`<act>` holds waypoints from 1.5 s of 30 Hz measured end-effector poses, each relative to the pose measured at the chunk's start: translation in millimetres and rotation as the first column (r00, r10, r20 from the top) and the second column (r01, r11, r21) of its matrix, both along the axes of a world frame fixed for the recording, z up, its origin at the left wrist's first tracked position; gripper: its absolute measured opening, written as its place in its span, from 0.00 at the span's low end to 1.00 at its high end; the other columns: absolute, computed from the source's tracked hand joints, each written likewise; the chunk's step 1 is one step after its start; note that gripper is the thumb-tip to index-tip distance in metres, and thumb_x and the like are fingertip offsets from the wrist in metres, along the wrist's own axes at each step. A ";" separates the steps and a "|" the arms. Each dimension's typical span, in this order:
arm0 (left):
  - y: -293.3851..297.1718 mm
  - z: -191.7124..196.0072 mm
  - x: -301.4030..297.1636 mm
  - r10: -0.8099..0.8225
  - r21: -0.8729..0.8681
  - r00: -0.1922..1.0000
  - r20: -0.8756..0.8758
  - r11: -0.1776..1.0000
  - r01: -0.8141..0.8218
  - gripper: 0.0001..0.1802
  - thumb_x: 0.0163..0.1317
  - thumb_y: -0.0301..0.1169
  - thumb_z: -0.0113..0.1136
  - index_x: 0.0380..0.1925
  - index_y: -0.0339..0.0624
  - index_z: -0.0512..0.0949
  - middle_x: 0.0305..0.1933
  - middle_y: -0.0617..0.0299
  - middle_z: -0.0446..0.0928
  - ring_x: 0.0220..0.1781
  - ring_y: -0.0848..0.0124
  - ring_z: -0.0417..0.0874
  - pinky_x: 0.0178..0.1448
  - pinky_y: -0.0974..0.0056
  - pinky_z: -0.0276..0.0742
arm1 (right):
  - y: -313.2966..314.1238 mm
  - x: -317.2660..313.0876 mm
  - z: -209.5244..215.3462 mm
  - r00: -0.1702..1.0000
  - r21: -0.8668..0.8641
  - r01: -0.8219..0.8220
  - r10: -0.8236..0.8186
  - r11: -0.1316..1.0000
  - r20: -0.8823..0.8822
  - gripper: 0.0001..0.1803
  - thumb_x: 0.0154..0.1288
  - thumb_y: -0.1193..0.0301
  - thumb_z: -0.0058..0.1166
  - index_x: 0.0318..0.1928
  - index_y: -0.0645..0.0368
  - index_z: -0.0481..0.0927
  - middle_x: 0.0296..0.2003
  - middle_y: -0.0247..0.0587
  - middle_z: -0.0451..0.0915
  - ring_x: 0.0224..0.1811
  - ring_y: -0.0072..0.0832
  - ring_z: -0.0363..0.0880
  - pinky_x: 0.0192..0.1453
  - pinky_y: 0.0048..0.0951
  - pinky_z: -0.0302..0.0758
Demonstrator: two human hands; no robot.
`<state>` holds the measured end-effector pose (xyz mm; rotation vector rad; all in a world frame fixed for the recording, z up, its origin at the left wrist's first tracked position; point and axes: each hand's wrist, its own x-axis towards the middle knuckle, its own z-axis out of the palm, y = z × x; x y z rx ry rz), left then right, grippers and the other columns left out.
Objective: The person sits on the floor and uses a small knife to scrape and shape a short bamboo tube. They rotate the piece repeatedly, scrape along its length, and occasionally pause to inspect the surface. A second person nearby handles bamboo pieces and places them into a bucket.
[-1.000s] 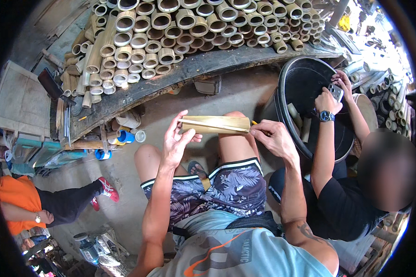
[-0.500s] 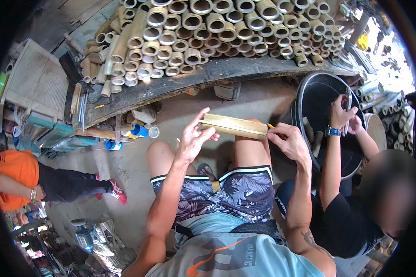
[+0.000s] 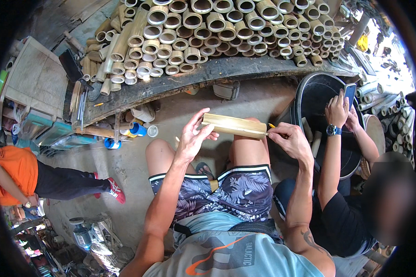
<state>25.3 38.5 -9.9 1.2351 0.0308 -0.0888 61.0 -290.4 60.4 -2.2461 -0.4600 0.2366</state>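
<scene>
A length of bamboo (image 3: 233,123), pale and golden, lies level over my knees. My left hand (image 3: 192,141) is closed round its left end, fingers behind and thumb below. Along its lower side runs a bright, thin line; whether that is a strip or a split, I cannot tell. At the other end, my right hand (image 3: 289,141) pinches a yellow pencil (image 3: 272,126), most of it hidden by the fingers. Those fingertips are at the bamboo's right edge, and whether they also grip the bamboo is unclear.
Many cut bamboo tubes (image 3: 185,37) are stacked on a dark bench (image 3: 171,82) ahead. A black tub (image 3: 296,115) stands at my right, beside a co-worker's hands (image 3: 339,113) holding a phone (image 3: 350,93). Someone in orange (image 3: 15,173) is at the left.
The co-worker's hands have tilted the phone, so more of its face shows. My hands and the bamboo have hardly moved. The person in orange has shifted slightly.
</scene>
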 end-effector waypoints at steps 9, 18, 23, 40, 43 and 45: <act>-1.2 2.4 1.5 0.000 0.008 1.000 0.003 1.000 0.000 0.33 0.72 0.25 0.65 0.74 0.35 0.63 0.58 0.51 0.78 0.41 0.67 0.88 0.47 0.63 0.88 | -5.6 -0.2 -2.5 1.000 0.014 0.003 -0.003 1.000 -0.015 0.12 0.67 0.70 0.64 0.44 0.66 0.89 0.33 0.49 0.84 0.33 0.36 0.84 0.40 0.35 0.78; -5.4 0.3 -0.1 0.038 0.009 0.999 -0.025 0.999 -0.038 0.35 0.72 0.30 0.65 0.76 0.41 0.61 0.57 0.52 0.81 0.44 0.66 0.87 0.47 0.60 0.88 | -36.8 13.1 -4.6 0.993 0.173 0.098 -0.109 0.980 0.055 0.13 0.67 0.71 0.64 0.49 0.64 0.87 0.35 0.45 0.84 0.41 0.32 0.83 0.49 0.33 0.79; -3.1 2.0 -0.6 -0.036 -0.032 0.999 0.007 0.999 0.037 0.34 0.73 0.30 0.62 0.75 0.40 0.62 0.53 0.53 0.82 0.42 0.66 0.89 0.47 0.61 0.88 | -39.4 66.5 31.2 0.852 0.851 0.253 -0.523 0.460 0.029 0.14 0.81 0.72 0.50 0.60 0.65 0.79 0.34 0.29 0.77 0.30 0.14 0.73 0.35 0.18 0.72; 3.7 1.5 -12.9 -0.089 -0.055 0.996 -0.030 0.995 0.087 0.34 0.72 0.25 0.62 0.75 0.36 0.61 0.57 0.49 0.79 0.45 0.62 0.88 0.51 0.59 0.88 | -230.6 330.2 124.5 0.542 0.881 0.463 -0.755 -0.097 -0.368 0.15 0.83 0.66 0.38 0.56 0.65 0.66 0.40 0.54 0.77 0.27 0.38 0.82 0.21 0.32 0.71; 5.0 2.5 -11.3 -0.096 -0.051 0.995 -0.032 0.994 0.095 0.34 0.71 0.25 0.62 0.75 0.36 0.61 0.58 0.49 0.79 0.45 0.61 0.89 0.51 0.59 0.88 | -242.2 334.1 134.1 0.531 0.841 0.530 -0.731 -0.107 -0.428 0.16 0.82 0.65 0.40 0.55 0.66 0.67 0.41 0.54 0.78 0.26 0.35 0.82 0.20 0.30 0.71; 5.8 2.9 -10.4 -0.100 -0.049 0.994 -0.032 0.994 0.098 0.35 0.71 0.25 0.62 0.75 0.35 0.61 0.58 0.49 0.79 0.45 0.61 0.89 0.51 0.58 0.88 | -247.9 336.2 139.9 0.538 0.815 0.579 -0.750 -0.003 -0.385 0.15 0.82 0.65 0.40 0.55 0.66 0.69 0.37 0.52 0.80 0.23 0.33 0.80 0.17 0.30 0.69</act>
